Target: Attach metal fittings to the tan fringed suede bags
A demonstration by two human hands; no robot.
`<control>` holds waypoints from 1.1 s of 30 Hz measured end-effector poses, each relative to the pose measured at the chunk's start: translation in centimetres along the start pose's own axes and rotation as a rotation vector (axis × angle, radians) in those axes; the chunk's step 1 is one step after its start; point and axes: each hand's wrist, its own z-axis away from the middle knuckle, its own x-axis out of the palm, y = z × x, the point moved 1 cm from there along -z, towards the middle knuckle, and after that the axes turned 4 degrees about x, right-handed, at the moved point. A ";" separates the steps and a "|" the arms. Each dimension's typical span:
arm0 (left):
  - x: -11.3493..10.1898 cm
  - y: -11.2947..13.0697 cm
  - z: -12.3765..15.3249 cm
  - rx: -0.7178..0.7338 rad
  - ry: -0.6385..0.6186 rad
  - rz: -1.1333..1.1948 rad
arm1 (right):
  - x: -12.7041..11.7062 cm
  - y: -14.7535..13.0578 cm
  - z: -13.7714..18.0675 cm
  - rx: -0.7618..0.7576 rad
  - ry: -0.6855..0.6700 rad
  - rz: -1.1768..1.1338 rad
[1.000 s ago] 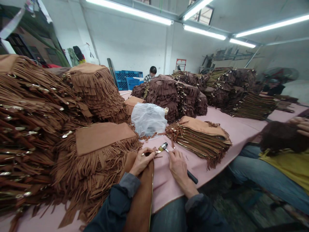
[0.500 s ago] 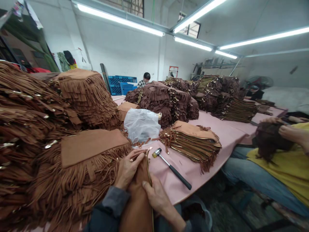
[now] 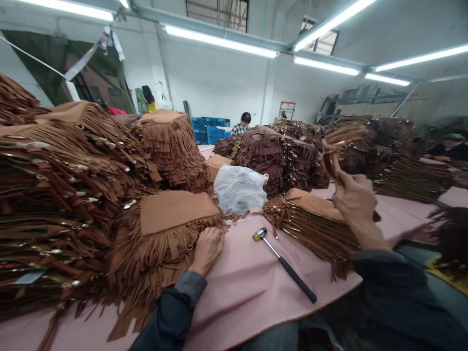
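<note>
One brown fringed piece (image 3: 345, 134) is sitting in the closed grip of the right hand (image 3: 354, 197), near the stacked pouches (image 3: 314, 229); the left hand (image 3: 209, 248) is resting at the edge of the fringed pile (image 3: 161, 258) (whether it is pinching anything, I cannot tell). The piece is looking light, limp and soft, its body likely offering firmer hold than its loose strands.

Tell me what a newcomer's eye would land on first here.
Probably the brown fringed pieces heaped high across the left side. Next, the right hand, raised by the tan-topped stack and gripping a brown fringed item. Then the black-handled hammer, lying unheld on the pink surface right of the left hand.
</note>
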 end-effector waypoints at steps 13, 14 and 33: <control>2.0 1.6 -4.5 -0.034 -0.157 -0.094 | 8.8 -7.6 18.5 -0.076 -0.372 -0.343; 2.6 1.8 -5.5 -0.058 -0.146 -0.078 | 8.4 -9.6 20.0 -0.103 -0.407 -0.410; 4.5 3.2 -3.0 -0.214 -0.096 0.735 | 7.8 -13.5 24.3 -0.022 -0.448 -0.620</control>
